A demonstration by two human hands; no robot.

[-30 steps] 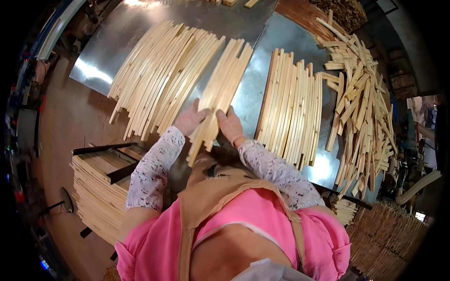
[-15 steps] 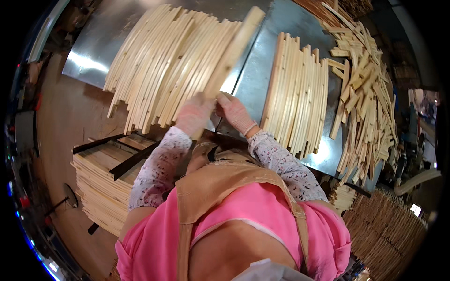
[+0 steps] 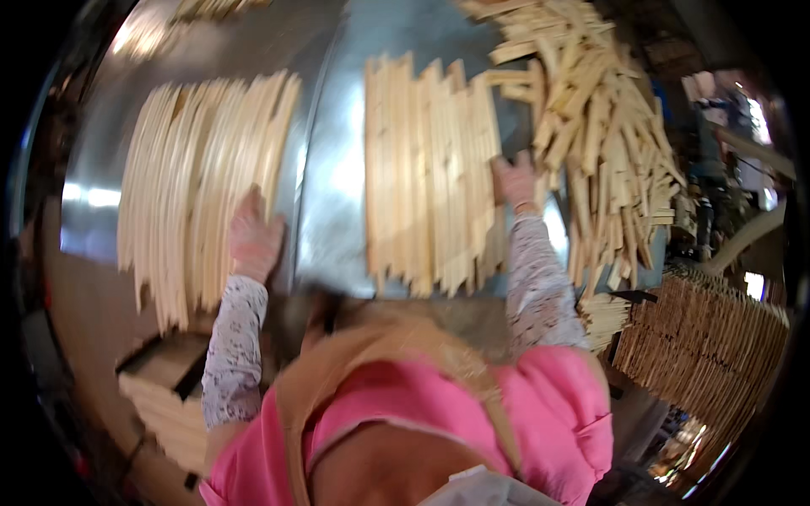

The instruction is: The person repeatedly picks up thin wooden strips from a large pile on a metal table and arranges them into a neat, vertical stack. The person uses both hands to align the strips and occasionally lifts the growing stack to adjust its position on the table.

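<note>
My left hand (image 3: 255, 239), in a pale pink work glove, rests at the right edge of the left row of wooden strips (image 3: 190, 177), thumb apart from the fingers. These light strips lie side by side on the metal table, their ends uneven. At the right edge of a second row of wooden strips (image 3: 430, 177) is my right hand (image 3: 516, 180), also gloved. Its fingers are apart, against or just beside the outermost strip; blur hides the exact contact. Neither hand has a strip lifted.
A jumbled heap of short wood offcuts (image 3: 603, 143) covers the right of the metal table (image 3: 329, 228). Stacked boards (image 3: 164, 405) stand below the table at the left. A large stack of thin wood pieces (image 3: 700, 346) stands at the lower right.
The strip I held in both hands is out of them and lies by the left row. My hands have parted, the right moving to the right row. The view has shifted right.
</note>
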